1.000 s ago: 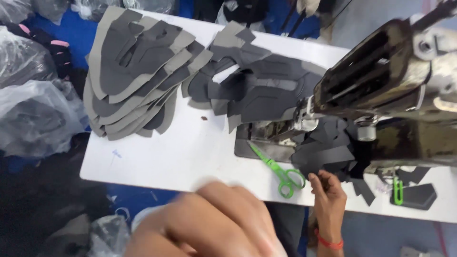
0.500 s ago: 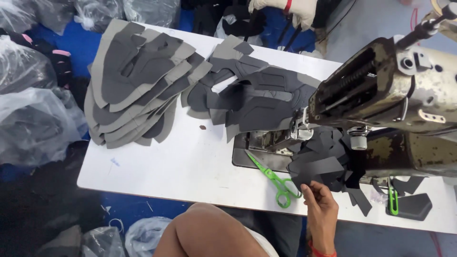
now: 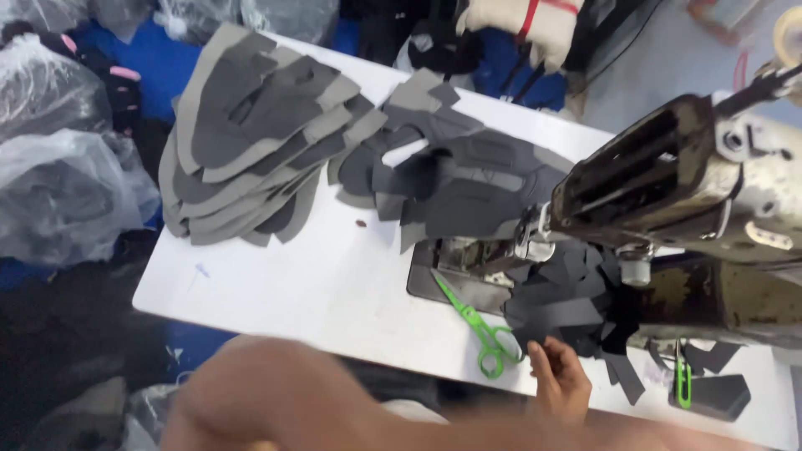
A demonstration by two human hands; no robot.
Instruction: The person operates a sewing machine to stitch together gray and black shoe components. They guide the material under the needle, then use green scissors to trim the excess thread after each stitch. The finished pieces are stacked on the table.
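— On the white tabletop (image 3: 334,292), what's the count?

— 1 sewing machine (image 3: 693,192) along the right edge. 2 green-handled tools: scissors (image 3: 480,321) at the front edge, just beside the machine's plate, & a smaller green snipper (image 3: 682,377) toward the front right corner. 2 main heaps of cut grey pieces: a fanned stack (image 3: 251,150) at the back left corner, a looser pile (image 3: 451,175) mid-back, touching the machine's head. Plus a dark bunch of pieces (image 3: 568,301) under the machine arm; can't count the single pieces in any heap.

— Hands?

— 1 clear: right hand (image 3: 561,380) at the front edge, fingers (image 3: 539,355) loosely spread, tips touching the lower edge of the dark bunch. Not clamped on anything; it's just beside the scissors' handles, not touching them.

— Left?

— Only a blurred forearm (image 3: 284,401) across the bottom, close to the cam. The hand itself isn't in view.

— Off the table?

— Clear plastic bags (image 3: 67,192) w/ dark stuff, left side, on the floor.
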